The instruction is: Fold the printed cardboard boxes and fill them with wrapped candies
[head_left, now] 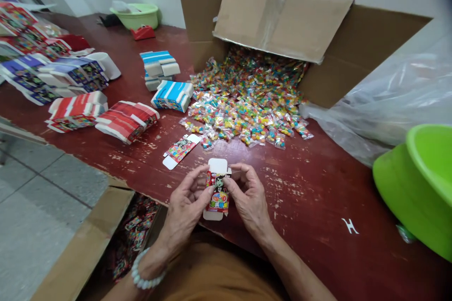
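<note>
Printed carton (219, 201) between left grip (187, 204) and right grip (250, 197), both grasping side edges, thumbs (236, 193) on printed face; white end flaps (218, 165) jutting free.

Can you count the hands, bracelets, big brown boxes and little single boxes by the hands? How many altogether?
Hands: 2 (left hand, right hand)
Bracelet: 1
Big brown boxes: 2 (back box, low box)
Little single boxes: 2 (held box, flat box)
Total: 7
</note>
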### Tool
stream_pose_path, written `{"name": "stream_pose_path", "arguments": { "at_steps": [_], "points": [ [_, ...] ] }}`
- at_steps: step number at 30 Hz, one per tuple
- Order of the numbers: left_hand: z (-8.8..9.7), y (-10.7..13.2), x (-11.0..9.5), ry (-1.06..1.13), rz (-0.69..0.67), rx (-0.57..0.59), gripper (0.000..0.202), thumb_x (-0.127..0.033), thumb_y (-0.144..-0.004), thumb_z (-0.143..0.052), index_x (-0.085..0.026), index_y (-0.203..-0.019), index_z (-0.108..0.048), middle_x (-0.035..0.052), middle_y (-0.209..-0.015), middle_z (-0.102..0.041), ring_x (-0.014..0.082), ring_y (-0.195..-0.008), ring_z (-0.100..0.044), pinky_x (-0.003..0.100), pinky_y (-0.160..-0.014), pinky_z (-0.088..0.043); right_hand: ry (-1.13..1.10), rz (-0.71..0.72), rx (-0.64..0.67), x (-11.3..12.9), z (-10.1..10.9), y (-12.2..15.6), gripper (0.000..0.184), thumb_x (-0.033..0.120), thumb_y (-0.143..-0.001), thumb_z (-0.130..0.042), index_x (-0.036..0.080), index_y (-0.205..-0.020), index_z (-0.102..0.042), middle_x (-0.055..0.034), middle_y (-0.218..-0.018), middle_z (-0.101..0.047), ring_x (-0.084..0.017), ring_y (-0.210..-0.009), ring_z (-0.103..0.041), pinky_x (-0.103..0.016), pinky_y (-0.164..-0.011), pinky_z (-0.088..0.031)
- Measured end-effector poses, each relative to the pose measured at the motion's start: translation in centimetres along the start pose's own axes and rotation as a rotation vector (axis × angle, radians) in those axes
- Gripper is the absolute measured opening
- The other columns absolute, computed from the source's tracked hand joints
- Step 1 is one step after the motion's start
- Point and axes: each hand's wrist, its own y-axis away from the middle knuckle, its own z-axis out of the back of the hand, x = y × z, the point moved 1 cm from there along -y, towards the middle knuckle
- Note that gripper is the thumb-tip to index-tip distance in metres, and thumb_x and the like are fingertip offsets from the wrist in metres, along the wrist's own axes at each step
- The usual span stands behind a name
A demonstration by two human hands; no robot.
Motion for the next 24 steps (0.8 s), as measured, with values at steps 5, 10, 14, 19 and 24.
{"name": "stream_pose_path", "arguments": {
  "at_steps": [5, 10, 14, 19, 24],
  "points": [
    [0.2, -0.3, -0.6, 0.015, -0.007, 0.015, 0.034, -0.031, -0.073, -0.082, -0.023, -0.101, -0.064, -0.0003, -0.087, -0.072, 0.0139, -0.074, -0.067, 0.022, -0.067, -0.056, -0.046, -0.053, 0.055, 0.0, 0.2, -0.3, 0.025, 0.035, -0.084, -0.071, 0.021, -0.105, -0.068, -0.0011, -0.09, -0.069, -0.015, -0.078, -0.062, -0.027, -0.074, -0.051],
    [0.3, -0.3, -0.2, -0.005, 0.033, 0.063, 0.027, -0.04, -0.077, -0.079, -0.022, -0.092, -0.065, -0.0012, -0.08, -0.069, 0.0139, -0.069, -0.063, 0.023, -0.062, -0.052, -0.021, -0.188, 0.146, 1.0, 0.9, -0.9, 0.024, 0.041, -0.081, -0.073, 0.017, -0.088, -0.072, -0.0017, -0.083, -0.072, -0.015, -0.073, -0.063, -0.028, -0.073, -0.051],
    [0.9, -0.6, 0.0, -0.045, 0.036, 0.11, 0.027, -0.044, -0.082, -0.076, -0.021, -0.092, -0.067, -0.0018, -0.08, -0.068, 0.013, -0.069, -0.06, 0.022, -0.063, -0.05, 0.001, -0.241, 0.187, 1.4, 1.2, -1.5, 0.023, 0.037, -0.075, -0.079, 0.015, -0.077, -0.07, -0.0004, -0.072, -0.069, -0.012, -0.065, -0.059, -0.026, -0.067, -0.048],
    [1.3, -1.2, -0.4, -0.17, -0.09, 0.107, 0.023, -0.04, -0.082, -0.077, -0.019, -0.088, -0.071, -0.001, -0.085, -0.07, 0.012, -0.078, -0.061, 0.019, -0.071, -0.05, -0.116, -0.246, 0.206, 1.3, 1.1, -2.0, 0.036, 0.03, -0.066, -0.086, 0.018, -0.096, -0.07, 0.0034, -0.072, -0.067, -0.011, -0.065, -0.06, -0.024, -0.066, -0.049],
    [0.7, -0.9, -0.7, 0.156, 0.139, 0.099, 0.045, -0.04, -0.073, -0.086, -0.026, -0.104, -0.057, -0.0037, -0.086, -0.071, 0.0132, -0.07, -0.068, 0.023, -0.065, -0.055, 0.051, -0.024, 0.194, 1.3, 1.4, -1.7, 0.016, 0.034, -0.077, -0.078, 0.019, -0.075, -0.072, 0.0, -0.072, -0.067, -0.013, -0.065, -0.059, -0.026, -0.064, -0.048]
  ]
}}
